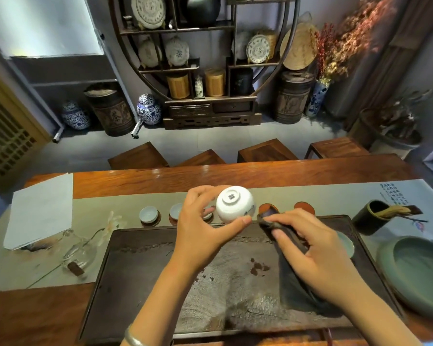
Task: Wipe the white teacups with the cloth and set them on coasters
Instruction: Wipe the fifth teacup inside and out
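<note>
My left hand (200,236) holds a white teacup (235,203) tipped over, its foot ring and base mark facing me, above the far edge of the dark tea tray (140,265). My right hand (313,250) grips a dark cloth (293,283) that drapes down onto the tray, its tip just right of the cup. Behind my left hand a row of brown coasters runs along the grey runner. Two hold small white cups (148,214) (176,211), and a third cup (208,213) is partly hidden by my fingers. Two coasters (268,208) (304,207) stand bare.
A celadon basin (415,270) sits at the right, with a dark utensil holder (371,217) behind it. A pale lid or cup (346,244) peeks out by my right hand. A glass vase (79,253) with a flower and a white paper (40,208) lie at the left.
</note>
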`<state>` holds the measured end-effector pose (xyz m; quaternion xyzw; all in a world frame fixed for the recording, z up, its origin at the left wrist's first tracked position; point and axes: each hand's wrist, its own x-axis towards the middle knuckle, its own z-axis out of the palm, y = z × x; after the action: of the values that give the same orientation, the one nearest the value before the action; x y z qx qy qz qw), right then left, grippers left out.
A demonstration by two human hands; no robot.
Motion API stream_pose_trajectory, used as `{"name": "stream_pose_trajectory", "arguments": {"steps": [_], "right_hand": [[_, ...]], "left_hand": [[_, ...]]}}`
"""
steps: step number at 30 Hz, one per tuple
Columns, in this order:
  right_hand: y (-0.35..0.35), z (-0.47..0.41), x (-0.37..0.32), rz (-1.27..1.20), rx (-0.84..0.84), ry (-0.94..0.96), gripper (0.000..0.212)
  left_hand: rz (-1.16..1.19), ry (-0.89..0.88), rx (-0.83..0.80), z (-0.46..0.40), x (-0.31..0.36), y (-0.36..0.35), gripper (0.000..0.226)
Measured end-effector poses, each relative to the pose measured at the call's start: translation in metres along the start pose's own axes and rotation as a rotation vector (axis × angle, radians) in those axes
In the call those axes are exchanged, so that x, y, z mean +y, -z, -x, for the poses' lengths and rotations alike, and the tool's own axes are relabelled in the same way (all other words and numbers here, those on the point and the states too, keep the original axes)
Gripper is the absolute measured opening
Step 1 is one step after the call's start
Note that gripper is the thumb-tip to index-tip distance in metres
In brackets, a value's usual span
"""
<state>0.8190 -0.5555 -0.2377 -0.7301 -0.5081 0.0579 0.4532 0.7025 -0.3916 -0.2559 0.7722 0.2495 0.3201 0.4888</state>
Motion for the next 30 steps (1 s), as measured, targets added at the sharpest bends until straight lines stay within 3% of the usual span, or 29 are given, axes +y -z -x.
{"name": "stream_pose_trajectory", "arguments": {"steps": [10,16,21,25,30], "right_hand": [[0.003,-0.006,0.002,0.017,0.138,-0.030,0.022],[-0.003,-0.006,-0.004,0.023,0.037,0.008,0.026],[0.005,-0.006,0.005,0.031,0.103,-0.063,0.022],[0.010,-0.005,0.017,0.085,0.110,-0.158,0.024],[0.001,-0.006,0.018,0.058,0.095,-0.200,0.023]], "left_hand": [[-0.052,-0.001,-0.129,0.008,-0.002,-0.011,0.051],[-0.016,-0.025,-0.310,0.012,-0.001,-0.019,0.051],[0.014,0.061,-0.293,0.011,-0.008,-0.022,0.067],[0.112,0.058,-0.280,0.008,-0.010,-0.023,0.053],[0.186,0.075,-0.230,0.007,-0.014,-0.032,0.057]]}}
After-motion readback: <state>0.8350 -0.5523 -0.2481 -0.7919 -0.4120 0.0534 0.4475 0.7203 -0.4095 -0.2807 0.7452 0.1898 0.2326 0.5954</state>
